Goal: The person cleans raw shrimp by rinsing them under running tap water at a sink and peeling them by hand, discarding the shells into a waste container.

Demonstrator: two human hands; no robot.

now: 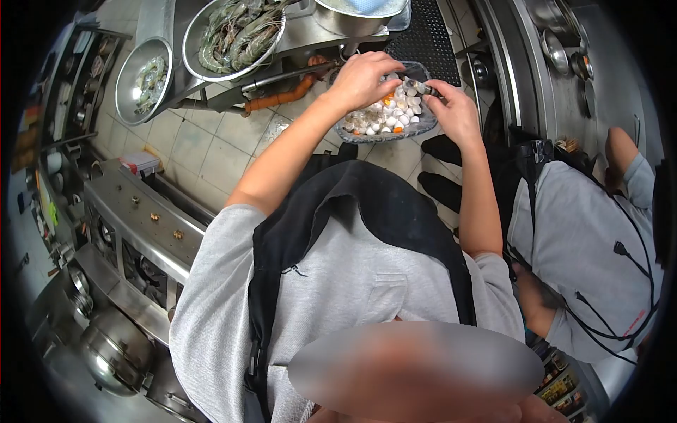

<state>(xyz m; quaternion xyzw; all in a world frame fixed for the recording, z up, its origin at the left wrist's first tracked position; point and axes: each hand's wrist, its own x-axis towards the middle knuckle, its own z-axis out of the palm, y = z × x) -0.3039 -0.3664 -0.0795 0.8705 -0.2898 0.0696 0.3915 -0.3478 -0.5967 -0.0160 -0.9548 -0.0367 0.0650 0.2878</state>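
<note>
Both hands are above a lined bin (428, 127) on the floor, heaped with white and orange eggshells (395, 116) and translucent scraps. My right hand (455, 113) pinches a small greyish shrimp (422, 87) between thumb and fingers over the bin's right side. At the upper left of the bin, my left hand (361, 81) has its fingers curled and its thumb bent toward the shrimp. What lies between its fingertips is too small to make out. A metal bowl (189, 53) of whole grey shrimp (236, 39) stands on the counter beyond my left forearm.
A smaller metal bowl (121, 99) with peeled shrimp (150, 81) sits farther left. A large pot (345, 21) stands at the top. Left is a steel stove (151, 218); a co-worker in a grey shirt (578, 225) is close on the right. A black mat (427, 42) lies on the tiled floor.
</note>
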